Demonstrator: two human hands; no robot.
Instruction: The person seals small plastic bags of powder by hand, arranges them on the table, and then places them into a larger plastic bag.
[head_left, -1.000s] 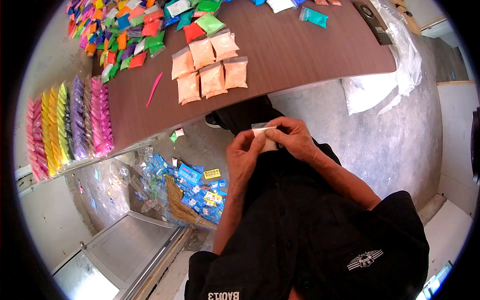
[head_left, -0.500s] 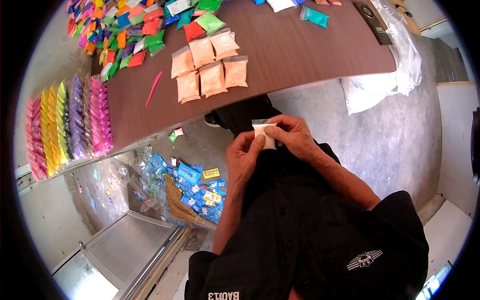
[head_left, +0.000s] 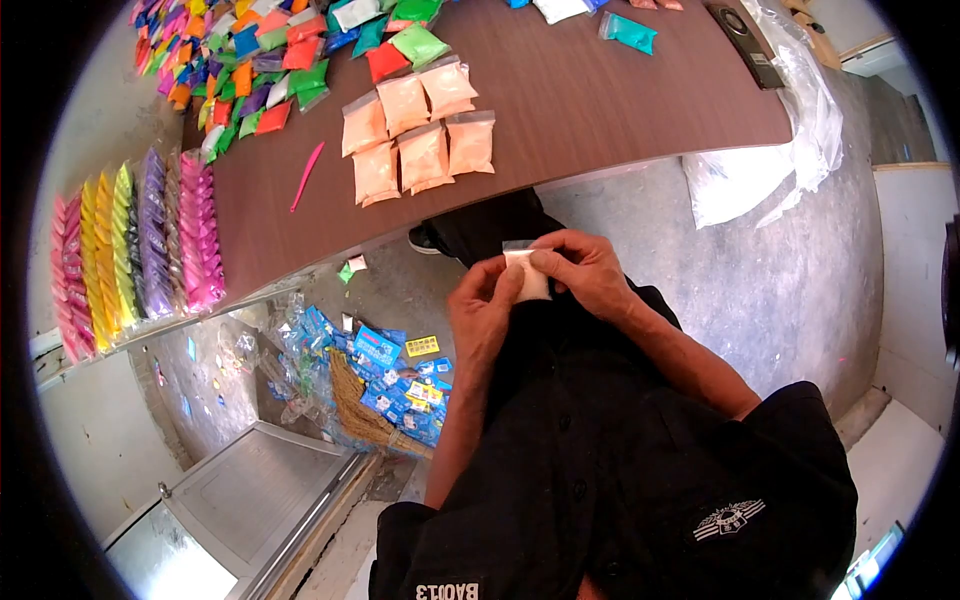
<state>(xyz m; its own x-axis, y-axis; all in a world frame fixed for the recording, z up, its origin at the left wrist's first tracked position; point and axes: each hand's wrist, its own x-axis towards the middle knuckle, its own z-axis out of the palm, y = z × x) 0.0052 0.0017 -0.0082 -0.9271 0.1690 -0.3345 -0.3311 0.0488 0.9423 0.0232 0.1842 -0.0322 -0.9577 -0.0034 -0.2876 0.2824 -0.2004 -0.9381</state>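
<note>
Between my two hands, above my lap and just off the table's front edge, is a small clear zip bag (head_left: 530,283) with pale peach filling. My left hand (head_left: 483,305) pinches its left side, thumb on the front. The thumb and fingers of my right hand (head_left: 585,272) close on its upper right, near the clear zip strip at the top. What the fingers behind the bag do is hidden. On the table (head_left: 560,120) ahead lie several similar peach bags (head_left: 423,155), bunched in two rows.
A pink plastic stick (head_left: 307,178) lies left of the peach bags. Many coloured bags (head_left: 275,60) cover the far left; a teal bag (head_left: 630,34) and a dark device (head_left: 745,45) lie right. Long colourful packs (head_left: 155,235) line the left end. A broom (head_left: 360,400) and blue wrappers are below.
The left thumb has shifted up a little along the bag, uncovering more of its front. Both hands stay on the bag in nearly the same place.
</note>
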